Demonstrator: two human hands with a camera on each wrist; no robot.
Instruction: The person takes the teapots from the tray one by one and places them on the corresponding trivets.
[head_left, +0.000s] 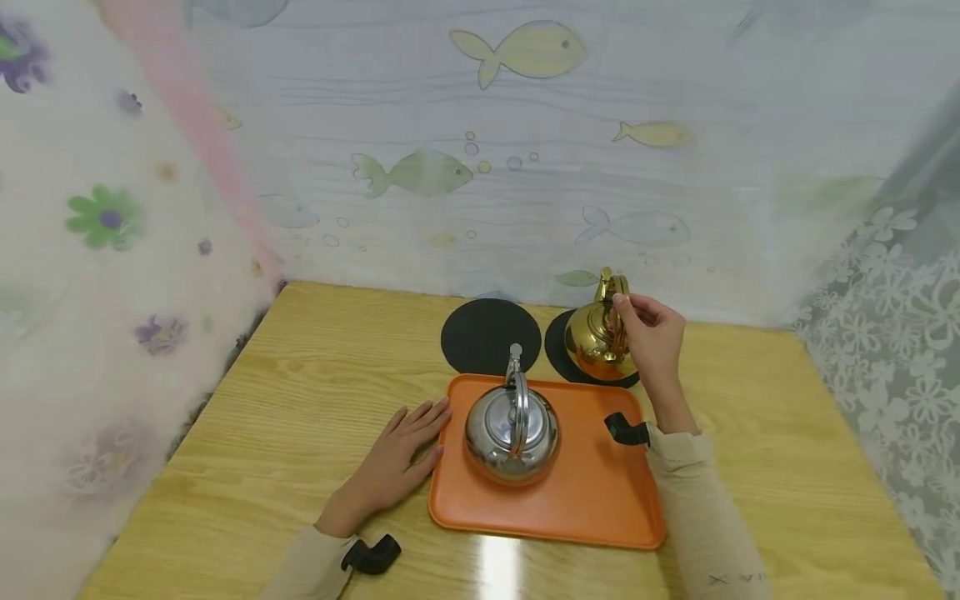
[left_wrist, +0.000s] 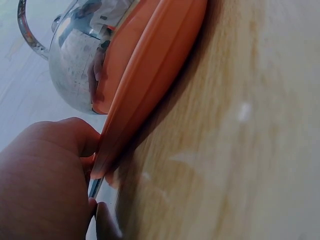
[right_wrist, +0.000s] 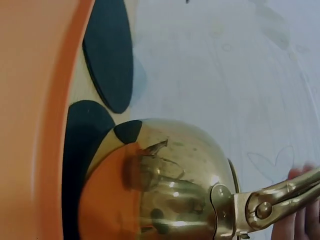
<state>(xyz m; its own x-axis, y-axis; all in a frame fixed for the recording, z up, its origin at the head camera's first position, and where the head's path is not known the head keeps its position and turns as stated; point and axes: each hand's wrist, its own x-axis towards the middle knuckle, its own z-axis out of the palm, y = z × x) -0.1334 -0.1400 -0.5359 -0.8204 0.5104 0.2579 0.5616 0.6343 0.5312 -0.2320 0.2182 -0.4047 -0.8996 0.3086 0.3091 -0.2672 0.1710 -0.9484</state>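
A gold teapot [head_left: 591, 340] stands on the right-hand black round mat [head_left: 556, 343]. My right hand [head_left: 657, 337] grips its raised handle with thumb and fingers; in the right wrist view the fingertips [right_wrist: 300, 220] show behind the gold handle [right_wrist: 280, 202]. A silver teapot [head_left: 512, 433] stands upright on the orange tray [head_left: 600, 492], left of its middle, handle up. My left hand [head_left: 401, 454] lies on the table with fingers extended, touching the tray's left edge. In the left wrist view, that hand [left_wrist: 45, 175] meets the tray's rim [left_wrist: 135, 95].
Another black round mat [head_left: 491, 329] lies behind the tray, left of the gold teapot. The wooden table [head_left: 300, 375] ends at a fish-patterned curtain [head_left: 375, 225] at the back. A flowered curtain [head_left: 150, 275] hangs at the left and white lace [head_left: 892, 417] at the right.
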